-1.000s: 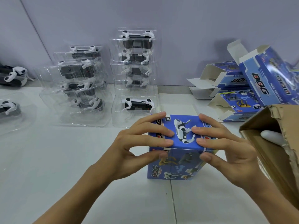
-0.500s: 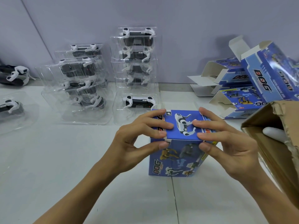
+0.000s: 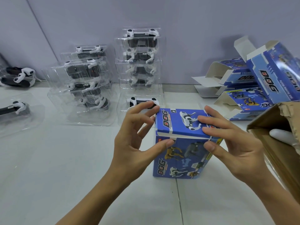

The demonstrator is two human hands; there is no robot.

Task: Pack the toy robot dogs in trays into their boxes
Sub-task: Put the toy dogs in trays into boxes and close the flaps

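A closed blue "DOG" toy box (image 3: 183, 153) stands upright on the white table in front of me. My right hand (image 3: 235, 146) grips its top right edge, with fingers flat on the lid and the thumb on the front face. My left hand (image 3: 131, 143) is beside the box's left side with its fingers lifted off the lid and spread; only the thumb tip touches the front near the top left corner. Behind the box lies one clear tray with a robot dog (image 3: 139, 103).
Two stacks of clear trays holding robot dogs (image 3: 141, 62) (image 3: 86, 78) stand at the back. Another tray (image 3: 16, 111) and loose dogs (image 3: 21, 77) lie far left. Open empty blue boxes (image 3: 243, 98) pile at back right. A brown carton (image 3: 276, 156) with someone's white-gloved finger (image 3: 282, 135) is at right.
My left hand's fingers have lifted off the lid and moved left, leaving only the thumb on the box. My right hand stays on the lid.
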